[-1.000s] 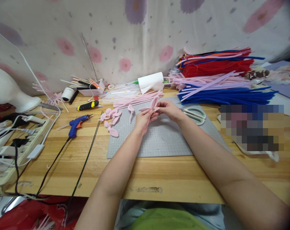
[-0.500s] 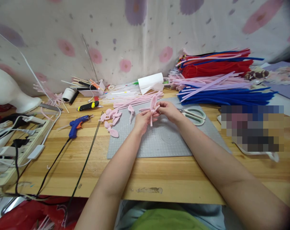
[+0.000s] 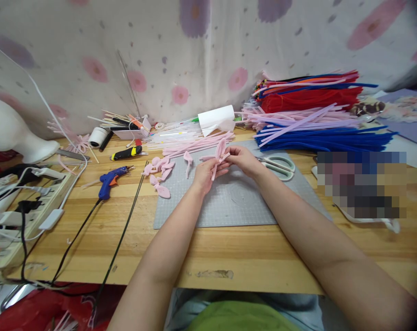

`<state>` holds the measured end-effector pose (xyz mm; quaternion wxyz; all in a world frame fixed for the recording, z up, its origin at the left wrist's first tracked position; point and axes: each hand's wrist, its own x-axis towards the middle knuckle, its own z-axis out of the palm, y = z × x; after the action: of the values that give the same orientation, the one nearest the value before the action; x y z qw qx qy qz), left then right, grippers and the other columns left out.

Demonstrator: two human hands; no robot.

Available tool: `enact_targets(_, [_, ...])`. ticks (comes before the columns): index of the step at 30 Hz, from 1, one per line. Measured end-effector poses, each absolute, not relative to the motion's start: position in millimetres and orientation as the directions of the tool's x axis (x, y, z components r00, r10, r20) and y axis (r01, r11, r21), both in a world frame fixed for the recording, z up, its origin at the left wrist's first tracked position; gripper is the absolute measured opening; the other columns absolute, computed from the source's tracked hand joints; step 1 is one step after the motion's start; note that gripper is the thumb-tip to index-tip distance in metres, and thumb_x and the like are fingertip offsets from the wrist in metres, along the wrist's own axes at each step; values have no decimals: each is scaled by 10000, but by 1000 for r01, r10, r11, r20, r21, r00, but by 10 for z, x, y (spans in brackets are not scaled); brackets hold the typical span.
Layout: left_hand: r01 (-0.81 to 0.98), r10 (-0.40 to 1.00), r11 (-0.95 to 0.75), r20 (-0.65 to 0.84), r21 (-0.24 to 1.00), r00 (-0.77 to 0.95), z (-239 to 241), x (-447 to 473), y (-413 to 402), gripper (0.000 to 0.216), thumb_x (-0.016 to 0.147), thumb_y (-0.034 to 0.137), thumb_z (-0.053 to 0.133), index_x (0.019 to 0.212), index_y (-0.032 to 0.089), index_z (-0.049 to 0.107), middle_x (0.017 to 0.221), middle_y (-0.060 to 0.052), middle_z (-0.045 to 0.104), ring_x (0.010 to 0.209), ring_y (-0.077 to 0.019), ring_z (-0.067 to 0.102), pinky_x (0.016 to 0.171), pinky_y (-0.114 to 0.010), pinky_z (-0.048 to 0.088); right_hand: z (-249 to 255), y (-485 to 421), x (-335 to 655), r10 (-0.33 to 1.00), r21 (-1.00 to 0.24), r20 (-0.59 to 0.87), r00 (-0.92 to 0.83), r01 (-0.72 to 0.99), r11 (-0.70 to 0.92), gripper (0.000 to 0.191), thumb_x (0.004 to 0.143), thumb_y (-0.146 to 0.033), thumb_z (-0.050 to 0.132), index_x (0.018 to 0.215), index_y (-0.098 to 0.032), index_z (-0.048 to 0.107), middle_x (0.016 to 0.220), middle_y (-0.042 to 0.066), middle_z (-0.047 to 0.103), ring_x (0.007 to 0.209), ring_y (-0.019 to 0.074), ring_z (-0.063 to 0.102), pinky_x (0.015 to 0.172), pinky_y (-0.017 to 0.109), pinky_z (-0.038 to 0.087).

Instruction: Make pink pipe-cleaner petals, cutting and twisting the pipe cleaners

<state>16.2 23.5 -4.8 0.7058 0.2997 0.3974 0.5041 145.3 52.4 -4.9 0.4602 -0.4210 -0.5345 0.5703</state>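
Your left hand and right hand meet above the grey mat, both pinched shut on the pink pipe-cleaner piece. It sits between them, at 1 o'clock from the left hand and 9 o'clock from the right. Its loop points to 12 and its loose tail to 7. Your fingertips hide the joint. More pink loops lie on the surface at 9 o'clock.
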Motion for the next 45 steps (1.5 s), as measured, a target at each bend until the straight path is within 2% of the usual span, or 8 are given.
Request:
enact_targets(7, [-483,963,257,-265,837,53,-80,170,250,82,730,102,559,707,90,636,637,-48,652,571,-87,613,706,-269,519,-64,543,1519,958,-1000,-23,-287,14,-20,256,603,-358,673,711,-161,552,611,-20,550,556,83,500,499,204,402])
enact_targets(12, [-491,966,233,-260,839,14,-123,156,280,83,736,121,566,674,100,617,620,-26,633,564,-78,601,718,-268,504,-5,497,1511,903,-996,55,-426,38,78,321,647,-418,651,837,-177,555,724,4,584,649,109,537,512,212,435])
enact_targets(18, [-486,955,235,-292,842,-44,-135,115,328,81,739,126,564,665,104,587,614,-12,613,559,-74,594,715,-278,502,-25,518,1482,968,-956,137,-208,230,185,220,664,-362,617,659,-161,527,584,-12,527,534,89,476,497,228,425])
enact_targets(23, [-469,959,244,-284,849,-16,-120,105,328,65,743,132,562,689,110,591,620,-12,619,569,-69,595,702,-255,501,-15,514,1470,950,-957,124,-288,217,191,236,659,-379,609,749,-179,522,671,-3,546,608,114,507,496,231,430])
enact_targets(27, [-459,956,275,-293,845,34,-96,136,294,60,738,131,562,690,113,592,625,-16,627,577,-77,606,692,-250,501,-39,508,1407,960,-898,194,-201,358,256,173,665,-339,585,665,-176,527,605,-15,529,560,105,478,502,231,390])
enact_targets(33, [-450,955,264,-298,853,-4,-94,195,289,45,698,141,591,666,112,580,597,-18,625,549,-85,608,693,-256,499,-101,538,1315,994,-990,108,13,89,106,135,606,-250,553,571,-188,439,466,-63,451,424,70,411,432,209,352])
enact_targets(40, [-490,965,196,-256,850,-58,-84,239,265,29,699,129,575,712,122,600,584,-2,632,535,-83,607,696,-257,500,-106,557,1240,993,-986,-104,63,-136,-94,156,560,-213,564,527,-185,414,439,-64,443,410,52,386,413,189,317])
enact_targets(45, [-519,953,162,-269,839,-138,-77,298,252,16,687,125,589,691,110,591,586,-19,637,643,-122,651,748,-277,495,-93,514,1229,992,-995,34,121,-86,44,136,590,-221,526,530,-195,407,448,-66,415,411,61,364,439,213,319])
